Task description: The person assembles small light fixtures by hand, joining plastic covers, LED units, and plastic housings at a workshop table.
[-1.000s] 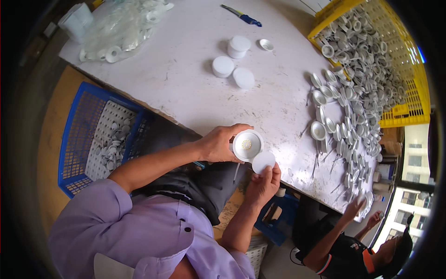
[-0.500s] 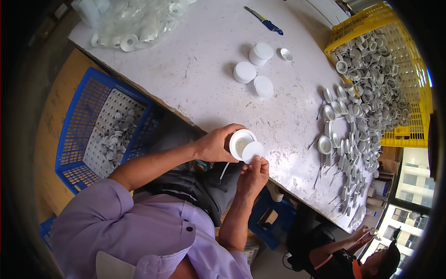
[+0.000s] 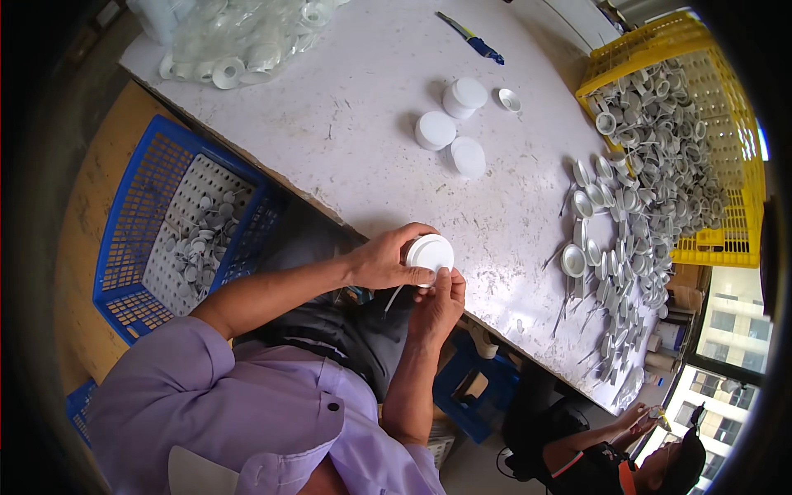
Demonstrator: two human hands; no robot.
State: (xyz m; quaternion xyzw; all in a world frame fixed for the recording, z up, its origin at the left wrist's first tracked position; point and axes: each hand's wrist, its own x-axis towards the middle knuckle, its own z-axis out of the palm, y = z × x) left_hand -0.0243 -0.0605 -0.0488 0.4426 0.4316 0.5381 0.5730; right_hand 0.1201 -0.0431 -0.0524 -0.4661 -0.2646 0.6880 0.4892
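Note:
Near the table's front edge, my left hand [image 3: 384, 261] is wrapped round a small white round lamp housing with a thin cable hanging below it. Its thumb rests at the rim. A flat white disc [image 3: 431, 251] lies over the housing's face and hides the inside. My right hand [image 3: 440, 302] is closed, with its fingertips pinched at the disc's lower edge. Farther up the table stand three short stacks of white discs, the nearest stack [image 3: 467, 157] beside the left stack [image 3: 435, 130] and the far stack [image 3: 465, 97]. Beside these lies an empty lamp housing [image 3: 509, 100].
A yellow crate [image 3: 716, 241] spills many lamp housings [image 3: 607, 272] onto the table's right side. A blue basket [image 3: 124, 239] with more parts stands at my left. Farther off lie a utility knife [image 3: 472, 38] and a plastic bag of white rings [image 3: 247, 45]. A co-worker [image 3: 610, 454] sits lower right.
The disc has moved left from the housing's edge onto its face, covering the yellow-dotted board inside. My right hand has shifted slightly left, and my left thumb has come onto the rim.

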